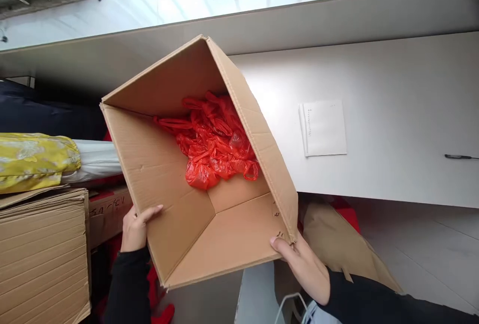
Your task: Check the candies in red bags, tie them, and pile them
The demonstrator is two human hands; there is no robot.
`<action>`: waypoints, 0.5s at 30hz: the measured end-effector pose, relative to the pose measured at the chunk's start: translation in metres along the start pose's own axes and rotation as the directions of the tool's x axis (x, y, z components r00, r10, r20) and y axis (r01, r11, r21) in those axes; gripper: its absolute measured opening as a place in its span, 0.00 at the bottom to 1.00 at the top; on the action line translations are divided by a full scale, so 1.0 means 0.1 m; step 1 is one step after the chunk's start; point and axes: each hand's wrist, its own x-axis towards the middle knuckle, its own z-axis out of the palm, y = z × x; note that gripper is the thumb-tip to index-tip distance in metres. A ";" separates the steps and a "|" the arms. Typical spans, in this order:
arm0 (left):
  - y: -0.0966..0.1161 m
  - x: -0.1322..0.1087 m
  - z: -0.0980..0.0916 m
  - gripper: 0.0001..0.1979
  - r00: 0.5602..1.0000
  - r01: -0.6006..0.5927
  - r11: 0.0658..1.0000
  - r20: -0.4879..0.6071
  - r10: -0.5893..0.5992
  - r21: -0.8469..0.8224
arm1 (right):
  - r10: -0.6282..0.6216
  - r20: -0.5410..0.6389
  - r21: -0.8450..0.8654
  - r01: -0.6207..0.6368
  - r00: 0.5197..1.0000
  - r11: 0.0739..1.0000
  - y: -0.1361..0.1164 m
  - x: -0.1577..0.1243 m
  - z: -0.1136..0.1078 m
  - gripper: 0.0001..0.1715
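Left hand (pixel 135 229): your thumb lies inside the wall of the cardboard box (pixel 149 169) and your fingers go behind it; you pinch the side, though your fingertips are hidden.
Right hand (pixel 305 264): you pinch the near right corner, thumb inside, the rest of the hand outside.
Slip: the box could swing or drop if one pinch gets loose, since you seem to have it only by its edges; a hard squeeze could bend the card.
Spill: the red bags (pixel 215 139) could tumble out if the open top tips too far down.
Cardboard box: it is big, brown and plain, with small dark marks by your right thumb; it tilts between your hands, open top facing you; I cannot tell if it rests on anything.
Red bags: they are thin, shiny and crumpled; they lie in a heap deep inside, some loops poking out.
Table (pixel 392 99): it is white, to the right of the box; white papers (pixel 325 128) and a dark pen (pixel 460 156) lie on it.
Left side: a yellow cloth (pixel 37 159) with pale flowers; nearer you, stacked cardboard (pixel 43 256).
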 end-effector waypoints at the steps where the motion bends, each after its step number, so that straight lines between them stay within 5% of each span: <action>1: 0.12 0.09 0.02 0.20 1.000 -0.003 1.000 0.021 0.003 -0.001 | -0.012 -0.001 0.005 0.012 1.000 1.000 -0.08 0.04 -0.01 0.28; 10: 0.96 0.67 0.35 0.18 0.993 -0.115 0.993 0.021 0.115 0.021 | -0.072 0.048 0.082 0.068 0.996 0.994 -0.58 0.43 -0.20 0.28; 15: 1.13 0.72 0.42 0.16 0.987 -0.159 0.985 -0.001 0.159 0.059 | -0.022 -0.006 0.266 0.023 1.000 0.964 -0.58 0.58 -0.25 0.31</action>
